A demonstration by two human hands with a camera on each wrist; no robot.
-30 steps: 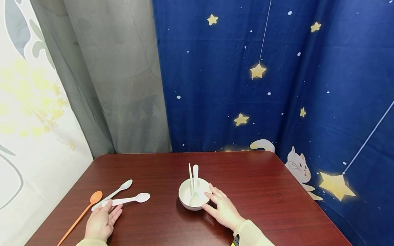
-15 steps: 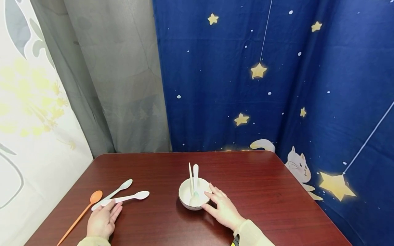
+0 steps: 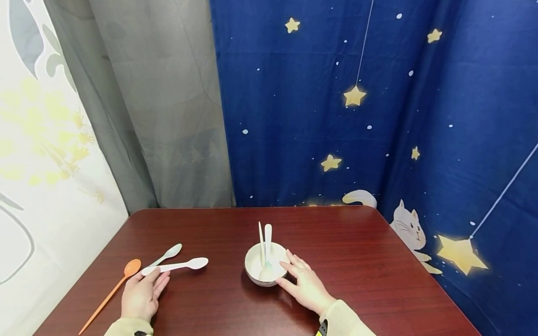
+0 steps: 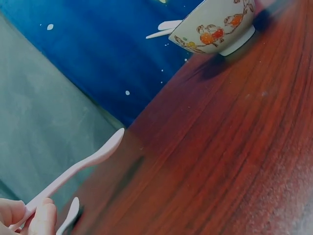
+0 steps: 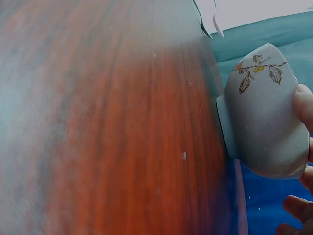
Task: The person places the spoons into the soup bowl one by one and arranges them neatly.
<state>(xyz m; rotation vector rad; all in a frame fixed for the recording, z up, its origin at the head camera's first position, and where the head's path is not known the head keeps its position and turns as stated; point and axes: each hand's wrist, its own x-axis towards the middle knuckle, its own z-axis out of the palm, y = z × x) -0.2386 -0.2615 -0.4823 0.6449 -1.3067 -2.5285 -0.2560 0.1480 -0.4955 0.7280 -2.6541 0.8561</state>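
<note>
My left hand [image 3: 140, 296] pinches the handle end of a pale pinkish-white spoon [image 3: 197, 263]; its bowl end points right. In the left wrist view this spoon [image 4: 100, 154] is raised off the table. A pale green spoon [image 3: 171, 252] lies just behind, partly hidden. An orange long-handled spoon [image 3: 110, 294] rests left of my hand. Near the middle, a white bowl [image 3: 251, 269] holds two pale utensils, at least one a spoon [image 3: 268, 240]. With spread fingers my right hand [image 3: 308, 287] touches the bowl's right side; the right wrist view shows the thumb [image 5: 304, 105] at its rim.
Everything stands on a dark red wooden table [image 3: 336, 242]. A grey curtain [image 3: 168, 116] and a blue star-patterned curtain [image 3: 294, 116] hang behind its far edge. White patterned cloth [image 3: 50, 186] hangs on the left.
My left hand has lifted the pinkish-white spoon a little and moved it slightly forward, off the green one. The right hand and the bowl have stayed in place.
</note>
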